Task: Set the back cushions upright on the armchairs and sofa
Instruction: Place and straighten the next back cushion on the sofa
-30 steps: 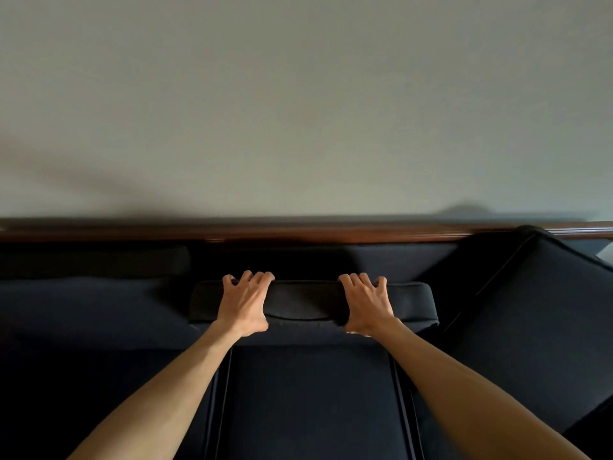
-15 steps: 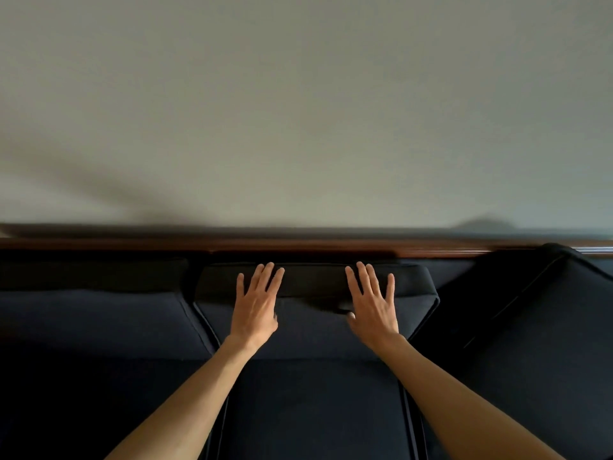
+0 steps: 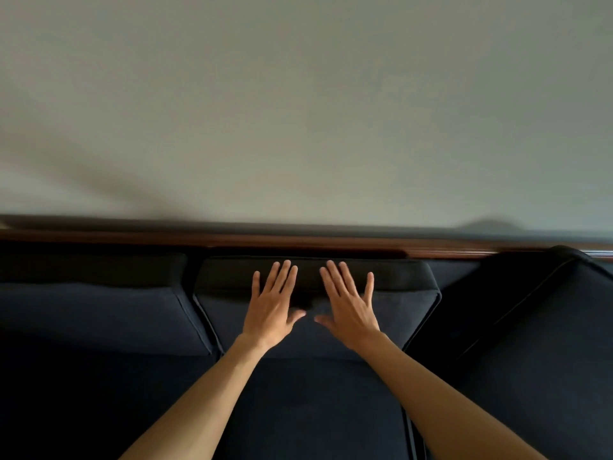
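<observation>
Flat and open, the left hand (image 3: 270, 313) and right hand (image 3: 350, 310) press the middle cushion (image 3: 408, 300), grasping nothing; it stands upright against the sofa's wooden rail (image 3: 132, 235), between the left cushion (image 3: 96, 310) and a tilted right cushion (image 3: 544, 320).

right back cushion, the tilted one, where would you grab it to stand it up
Probably by its raised top edge. The right back cushion leans askew, its upper corner poking above the wooden rail. Come from the front and above, a hand on each end of that edge, fingers curled behind it. Both the left hand and right hand are free, flat on the middle cushion.
</observation>
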`<state>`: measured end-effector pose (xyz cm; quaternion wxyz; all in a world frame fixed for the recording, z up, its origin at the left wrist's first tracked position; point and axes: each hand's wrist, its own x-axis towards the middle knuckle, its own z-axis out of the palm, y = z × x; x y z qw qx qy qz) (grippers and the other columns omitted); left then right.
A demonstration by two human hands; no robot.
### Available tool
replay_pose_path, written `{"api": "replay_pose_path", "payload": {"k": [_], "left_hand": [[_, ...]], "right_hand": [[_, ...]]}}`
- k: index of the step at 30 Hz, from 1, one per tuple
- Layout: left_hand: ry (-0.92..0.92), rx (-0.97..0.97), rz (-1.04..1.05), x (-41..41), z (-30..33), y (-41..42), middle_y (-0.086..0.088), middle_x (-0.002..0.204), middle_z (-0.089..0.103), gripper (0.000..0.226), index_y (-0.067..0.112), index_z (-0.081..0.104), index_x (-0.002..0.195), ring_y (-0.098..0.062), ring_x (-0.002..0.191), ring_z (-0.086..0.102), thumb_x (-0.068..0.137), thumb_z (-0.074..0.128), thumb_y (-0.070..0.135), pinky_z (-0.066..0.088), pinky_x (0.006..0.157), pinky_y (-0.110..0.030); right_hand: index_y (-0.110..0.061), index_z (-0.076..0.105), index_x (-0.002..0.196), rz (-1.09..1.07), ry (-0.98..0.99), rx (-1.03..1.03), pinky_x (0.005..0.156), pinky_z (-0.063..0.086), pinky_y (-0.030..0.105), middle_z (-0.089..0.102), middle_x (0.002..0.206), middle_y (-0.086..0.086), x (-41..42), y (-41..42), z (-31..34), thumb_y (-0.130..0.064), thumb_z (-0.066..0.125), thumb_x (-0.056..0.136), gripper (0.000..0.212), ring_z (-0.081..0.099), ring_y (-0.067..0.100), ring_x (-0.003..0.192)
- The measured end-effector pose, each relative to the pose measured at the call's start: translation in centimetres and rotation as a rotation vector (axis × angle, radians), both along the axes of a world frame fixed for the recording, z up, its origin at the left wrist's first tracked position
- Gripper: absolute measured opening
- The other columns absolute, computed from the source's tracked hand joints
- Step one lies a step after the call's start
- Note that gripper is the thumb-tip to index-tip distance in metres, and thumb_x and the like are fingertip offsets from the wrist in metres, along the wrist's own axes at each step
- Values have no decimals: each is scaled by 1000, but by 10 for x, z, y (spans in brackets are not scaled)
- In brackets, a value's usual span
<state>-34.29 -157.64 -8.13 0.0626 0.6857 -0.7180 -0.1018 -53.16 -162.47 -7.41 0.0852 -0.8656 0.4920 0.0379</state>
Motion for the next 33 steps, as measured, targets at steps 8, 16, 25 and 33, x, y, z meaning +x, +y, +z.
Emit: {"api": "replay_pose_path", "payload": {"k": [8,16,25,33], "left_hand": [[-46,-107,31,29,-15,-9,1,153,42,53,25,39,148,-24,143,35,98,43,40,28,116,-51],[-5,42,236,115,-2,25,1,163,10,76,15,16,154,-11,150,-1,92,6,58,-5,121,-43],[63,-67,95,11,-6,3,4,160,26,56,20,30,152,-15,148,20,101,17,41,6,120,-38],[-13,71,252,65,-1,15,-7,163,12,58,8,16,154,-23,151,7,104,21,38,6,120,-50]], "right_hand": [[-23,37,150,-74,-86,-77,115,24,53,37,157,-1,-20,-23,-15,-44,37,98,56,33,21,145],[-17,28,153,-284,10,-84,119,-10,52,22,163,0,-96,-34,-4,-57,13,96,70,11,18,151],[-15,29,153,-86,-39,-87,120,8,42,25,161,-1,-43,-13,-10,-45,18,99,63,23,18,149],[-17,3,157,-237,99,90,119,-5,53,-5,166,1,-80,-21,8,-43,21,103,62,-9,21,152]]}}
